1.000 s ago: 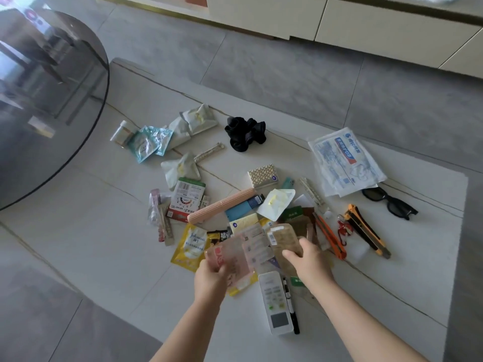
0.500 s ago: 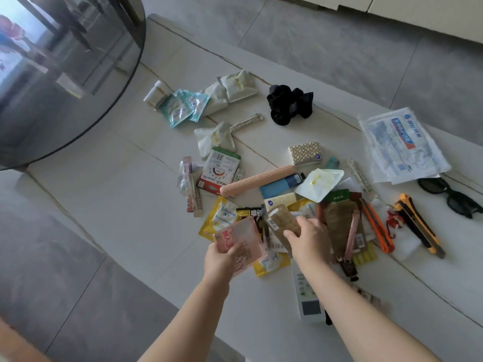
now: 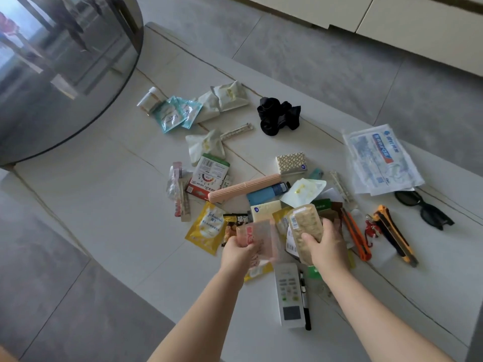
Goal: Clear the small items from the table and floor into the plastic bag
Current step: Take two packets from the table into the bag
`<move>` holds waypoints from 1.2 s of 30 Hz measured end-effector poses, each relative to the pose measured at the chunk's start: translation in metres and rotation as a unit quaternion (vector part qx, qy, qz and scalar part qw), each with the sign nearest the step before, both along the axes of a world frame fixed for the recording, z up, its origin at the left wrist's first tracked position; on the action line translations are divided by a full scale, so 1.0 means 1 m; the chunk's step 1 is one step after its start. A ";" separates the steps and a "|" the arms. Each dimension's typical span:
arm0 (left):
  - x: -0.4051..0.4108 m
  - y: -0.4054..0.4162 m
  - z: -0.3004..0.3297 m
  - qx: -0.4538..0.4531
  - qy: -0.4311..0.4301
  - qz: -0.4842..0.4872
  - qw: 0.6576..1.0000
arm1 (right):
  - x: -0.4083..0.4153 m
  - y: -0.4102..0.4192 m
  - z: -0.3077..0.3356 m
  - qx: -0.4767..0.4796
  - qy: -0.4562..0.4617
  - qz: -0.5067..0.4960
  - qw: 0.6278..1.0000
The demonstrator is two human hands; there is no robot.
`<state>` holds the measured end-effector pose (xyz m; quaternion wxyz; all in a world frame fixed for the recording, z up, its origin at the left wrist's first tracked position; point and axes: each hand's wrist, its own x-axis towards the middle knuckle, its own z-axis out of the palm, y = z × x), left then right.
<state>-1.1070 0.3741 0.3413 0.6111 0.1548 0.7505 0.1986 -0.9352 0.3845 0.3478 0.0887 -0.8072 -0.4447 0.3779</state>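
Observation:
A heap of small items lies on the white marble table (image 3: 78,205). My left hand (image 3: 239,250) grips a pink translucent packet (image 3: 257,237) just above the heap. Beside it, my right hand (image 3: 328,248) holds a tan blister-like packet (image 3: 305,224) with a barcode label. Under and around them lie a yellow Johnson's sachet (image 3: 209,227), a pink ribbed roll (image 3: 244,188), a blue lighter (image 3: 266,194), a white remote (image 3: 290,295) and a black pen (image 3: 305,304). No plastic bag for collecting is visible.
A black scrunchie (image 3: 278,116), teal sachets (image 3: 175,113), a mask pack (image 3: 379,158), black sunglasses (image 3: 424,212), and orange utility knives (image 3: 394,235) are spread across the table. A round dark glass table (image 3: 52,74) overlaps the far left. Grey floor surrounds the table.
My right hand has lifted the tan packet up off the heap. My left hand has kept hold of the pink packet. The camera view has shifted.

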 end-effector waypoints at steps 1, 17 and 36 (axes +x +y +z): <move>0.005 0.001 -0.005 0.002 0.017 -0.009 1.000 | 0.005 -0.001 -0.003 -0.006 -0.006 0.005 1.000; 0.026 0.029 -0.028 -0.045 -0.006 0.056 0.997 | 0.013 -0.002 -0.025 -0.025 0.078 -0.032 0.996; 0.004 0.002 0.022 -0.014 -0.075 0.073 0.994 | 0.012 -0.008 0.022 -0.029 0.191 -0.095 0.977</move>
